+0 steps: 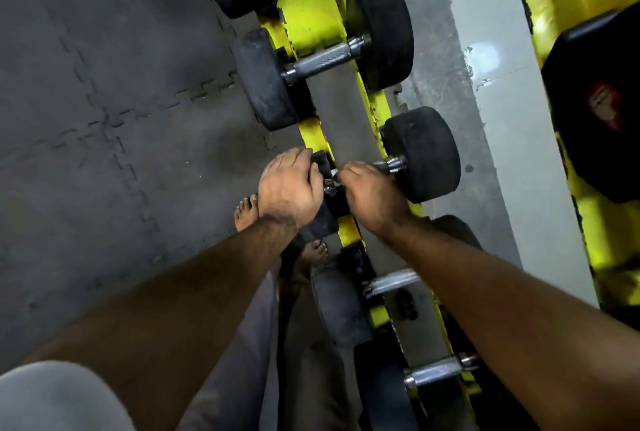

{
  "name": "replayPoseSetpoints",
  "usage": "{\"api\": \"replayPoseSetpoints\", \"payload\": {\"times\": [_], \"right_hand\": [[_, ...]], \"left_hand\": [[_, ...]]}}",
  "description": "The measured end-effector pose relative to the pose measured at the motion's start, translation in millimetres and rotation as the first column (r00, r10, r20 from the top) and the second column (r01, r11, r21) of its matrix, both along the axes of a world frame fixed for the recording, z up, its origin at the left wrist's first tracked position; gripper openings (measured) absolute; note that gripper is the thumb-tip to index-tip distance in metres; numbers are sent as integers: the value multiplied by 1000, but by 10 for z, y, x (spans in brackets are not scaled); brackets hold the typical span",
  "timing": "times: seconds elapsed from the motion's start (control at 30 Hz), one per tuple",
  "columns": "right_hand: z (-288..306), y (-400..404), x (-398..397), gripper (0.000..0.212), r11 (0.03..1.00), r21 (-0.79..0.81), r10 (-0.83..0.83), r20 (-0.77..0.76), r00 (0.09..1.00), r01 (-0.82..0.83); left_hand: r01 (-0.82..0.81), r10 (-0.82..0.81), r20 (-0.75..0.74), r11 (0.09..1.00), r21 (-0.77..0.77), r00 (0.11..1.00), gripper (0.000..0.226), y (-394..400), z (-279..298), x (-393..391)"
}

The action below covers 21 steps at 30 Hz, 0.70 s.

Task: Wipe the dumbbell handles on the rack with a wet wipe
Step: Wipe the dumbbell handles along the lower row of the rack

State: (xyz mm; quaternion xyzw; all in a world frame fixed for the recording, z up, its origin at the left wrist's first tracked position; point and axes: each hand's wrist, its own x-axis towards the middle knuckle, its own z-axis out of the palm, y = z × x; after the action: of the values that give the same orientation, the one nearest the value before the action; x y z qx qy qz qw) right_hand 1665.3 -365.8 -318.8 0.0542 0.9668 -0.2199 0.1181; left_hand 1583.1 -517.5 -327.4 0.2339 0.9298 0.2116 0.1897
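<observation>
A: Looking down from the person's head, what are the hands doing?

B: Both are on one dumbbell (388, 167) resting across the yellow rack (311, 8). The left hand (289, 186) is closed over the dumbbell's near black weight head, steadying it. The right hand (372, 193) is curled shut around the metal handle, just beside the far weight head.

A: Where is the wet wipe?

B: I cannot see it. If it is there, it is buried inside the right hand's grip; only a small pale sliver shows between the two hands, too small to name.

A: What could go wrong from here?

B: Several things, in my judgement. The person's bare feet (246, 214) stand on the floor mat (104, 101) directly below the dumbbell's near end, so if rubbing rolls it off the rack, it lands on toes. A damp handle also turns slick, and the steadying hand may slip. Fingers sit close to where the handle meets the weight heads, a pinch spot if the dumbbell shifts.

A: Anything about the job itself?

B: Neighbouring dumbbells, beyond this one (325, 56) and nearer to the person (393, 280), show bare handles; one may be skipped.
</observation>
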Motion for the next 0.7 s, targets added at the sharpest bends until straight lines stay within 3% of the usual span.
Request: {"api": "replayPoseSetpoints", "payload": {"times": [0.17, 0.3, 0.47, 0.6, 0.7], "right_hand": [[-146, -16, 142, 37, 986, 148, 78, -26, 997, -73], [-220, -10, 186, 34, 983, 155, 111, -58, 992, -101], [-220, -5, 225, 37, 967, 192, -163, -43, 986, 168], [-229, -316, 203, 43, 991, 126, 60, -30, 998, -56], [-228, 62, 276, 42, 989, 146, -5, -62, 998, 14]], "left_hand": [[-15, 15, -23, 1000, 4, 1000, 45, -5, -22, 16], [-16, 17, -54, 1000, 21, 998, 44, -13, -50, 9], [-10, 12, -62, 1000, 27, 998, 42, -6, -62, 18], [-16, 18, -77, 999, 32, 997, 42, -11, -52, 23], [-17, 19, -74, 1000, 19, 997, 46, -5, -39, 25]]}}
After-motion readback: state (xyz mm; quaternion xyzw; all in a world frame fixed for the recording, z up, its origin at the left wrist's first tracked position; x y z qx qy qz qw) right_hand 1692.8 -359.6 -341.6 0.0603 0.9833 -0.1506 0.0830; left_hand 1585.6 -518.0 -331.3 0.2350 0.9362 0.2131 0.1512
